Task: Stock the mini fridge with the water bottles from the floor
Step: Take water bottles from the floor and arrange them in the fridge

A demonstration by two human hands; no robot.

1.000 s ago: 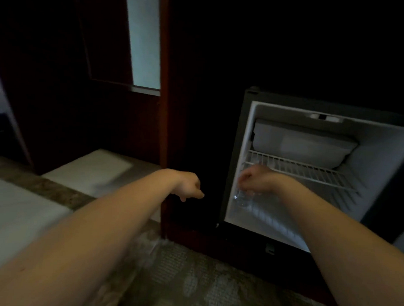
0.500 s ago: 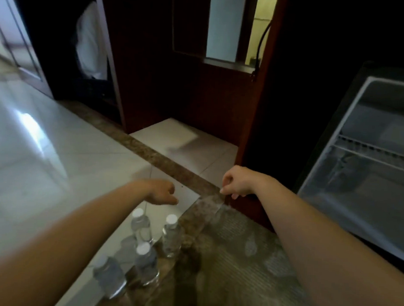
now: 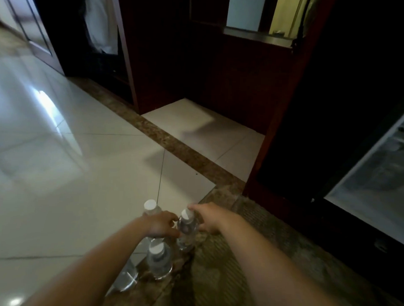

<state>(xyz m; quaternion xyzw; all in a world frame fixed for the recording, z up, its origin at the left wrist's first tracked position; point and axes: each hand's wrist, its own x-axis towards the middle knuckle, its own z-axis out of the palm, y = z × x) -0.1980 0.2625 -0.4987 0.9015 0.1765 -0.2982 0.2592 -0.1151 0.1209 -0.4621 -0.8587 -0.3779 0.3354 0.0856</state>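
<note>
Four clear plastic water bottles stand clustered on the glossy pale tile floor [image 3: 58, 170], right where it meets the patterned brown carpet [image 3: 273, 258]: a far white-capped bottle [image 3: 150, 207] partly behind the left wrist, a white-capped bottle between the hands [image 3: 187, 230], a nearer white-capped bottle [image 3: 158, 260], and a fourth bottle [image 3: 125, 277] mostly hidden under the left forearm. The left hand [image 3: 162, 224] has its grip curled and touching the between-hands bottle on one side; the right hand [image 3: 209, 218] wraps its fingers around the other side at the shoulder. I cannot tell whether either grip is fully clamped. The open mini fridge with its white interior [image 3: 379, 170] sits well apart at the right edge, one fridge only, its contents too blurred to count. The likely trouble is the crowding: lifting the held bottle could, I judge, knock the nearer or far bottle over, and the left forearm could sweep the hidden one. The thin plastic may also slip or buckle if gripped only near the cap.
</note>
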